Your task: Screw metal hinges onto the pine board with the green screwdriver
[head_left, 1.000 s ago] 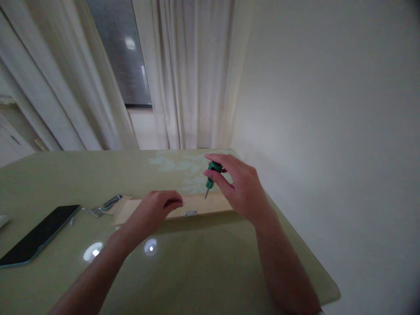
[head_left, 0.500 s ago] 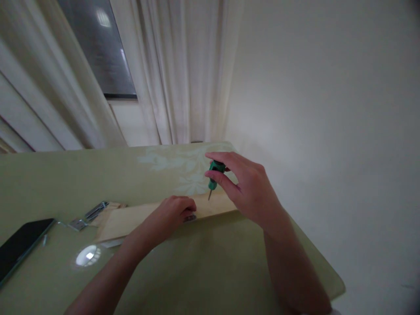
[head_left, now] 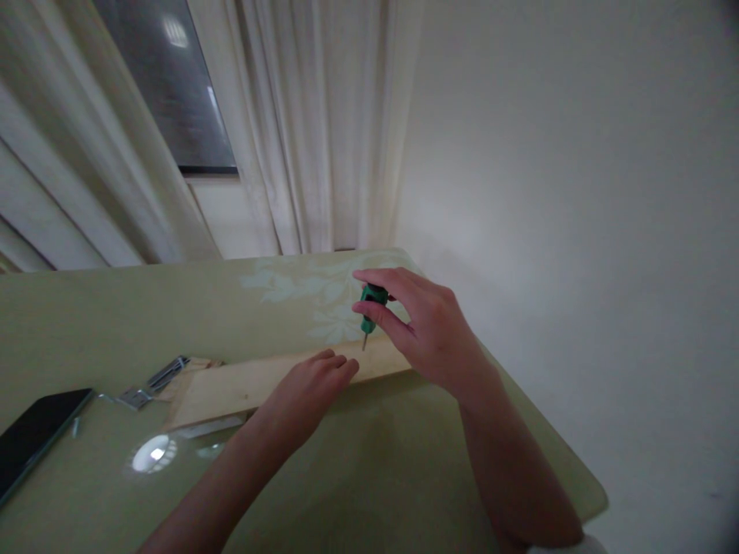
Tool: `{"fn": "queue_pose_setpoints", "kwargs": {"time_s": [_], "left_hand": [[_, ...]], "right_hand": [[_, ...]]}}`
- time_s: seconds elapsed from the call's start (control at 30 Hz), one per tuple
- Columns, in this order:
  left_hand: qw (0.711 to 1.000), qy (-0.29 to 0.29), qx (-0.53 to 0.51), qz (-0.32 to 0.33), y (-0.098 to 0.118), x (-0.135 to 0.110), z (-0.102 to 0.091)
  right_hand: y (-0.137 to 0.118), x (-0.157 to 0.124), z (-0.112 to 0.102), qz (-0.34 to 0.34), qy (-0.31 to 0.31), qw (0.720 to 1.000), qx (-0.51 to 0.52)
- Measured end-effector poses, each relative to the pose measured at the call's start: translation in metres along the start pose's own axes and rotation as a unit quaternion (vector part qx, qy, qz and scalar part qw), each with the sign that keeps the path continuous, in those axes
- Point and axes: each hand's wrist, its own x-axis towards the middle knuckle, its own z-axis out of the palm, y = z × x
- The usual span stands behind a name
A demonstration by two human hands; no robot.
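Note:
A pale wooden board [head_left: 242, 383] lies flat on the green table [head_left: 369, 462]. My right hand [head_left: 424, 331] is closed round a small green screwdriver [head_left: 369, 306], held upright with its tip just above the board's right end. My left hand [head_left: 315, 385] rests on the board's near edge, just left of the screwdriver tip, with its fingers stretched together and flat. Whether anything lies under those fingers is hidden.
Small metal brackets [head_left: 153, 381] lie at the board's left end. A dark phone [head_left: 31, 438] lies flat at the far left, with a loose screw [head_left: 75, 427] beside it. Curtains [head_left: 312, 123], a window and a wall stand behind the table. The table's right edge is close to my right arm.
My left hand has slid right along the board and its pinched fingers have flattened out. The screwdriver in my right hand has barely moved. The camera has turned slightly right.

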Motion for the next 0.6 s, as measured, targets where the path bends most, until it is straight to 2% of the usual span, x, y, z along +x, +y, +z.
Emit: {"fn": "queue_pose_setpoints", "kwargs": {"time_s": [0.17, 0.37, 0.47, 0.6], "left_hand": [[0.993, 0.033, -0.104, -0.049, -0.007, 0.007, 0.005], [0.959, 0.034, -0.269, -0.086, -0.020, 0.004, 0.000], [0.949, 0.041, -0.299, -0.090, -0.023, 0.004, 0.001], [0.953, 0.039, -0.287, -0.087, -0.023, 0.005, 0.003]], "right_hand": [[0.000, -0.001, -0.001, 0.004, 0.007, 1.000, -0.008], [-0.003, -0.002, -0.002, 0.000, 0.013, 1.000, -0.007], [-0.005, -0.002, -0.001, -0.008, 0.015, 1.000, -0.005], [-0.006, -0.003, 0.000, -0.009, 0.012, 1.000, -0.003]]}}
